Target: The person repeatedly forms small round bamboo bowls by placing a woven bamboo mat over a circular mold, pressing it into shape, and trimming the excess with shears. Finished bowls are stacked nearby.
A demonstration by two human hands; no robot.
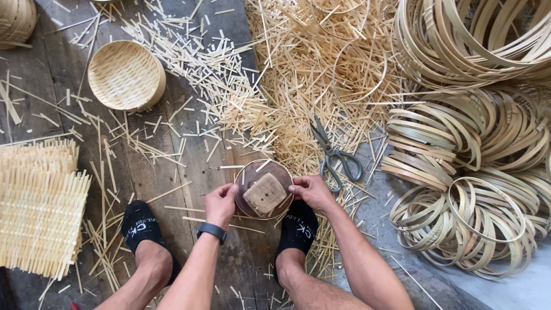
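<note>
Forearms and knees fill the bottom of the view; both hands are clamped on opposite sides of a thin bamboo hoop [263, 163] fitted around a dark round form [255, 172], held low between the person's feet in black socks, just above the plank floor [57, 69]. Left hand [221, 204], with a black wristband, grips the hoop's left edge; right hand [310, 190] grips the right edge, fingers curled over the rim. A square tan block [265, 193] sits on top of the form, tilted. Handling guess: hoop is light, springy, thin strip, likely to kink or split if squeezed at one spot, so the two-sided rim hold looks right; the form looks rigid and heavier, takes the load. Scissors [336, 155] lie just beyond the right hand on the bamboo offcuts [287, 86]. Finished woven round tray [125, 74] sits well apart, upper left. Stack of woven mats [37, 209] at far left. Piles of spare bamboo hoops [476, 172] to the right.
</note>
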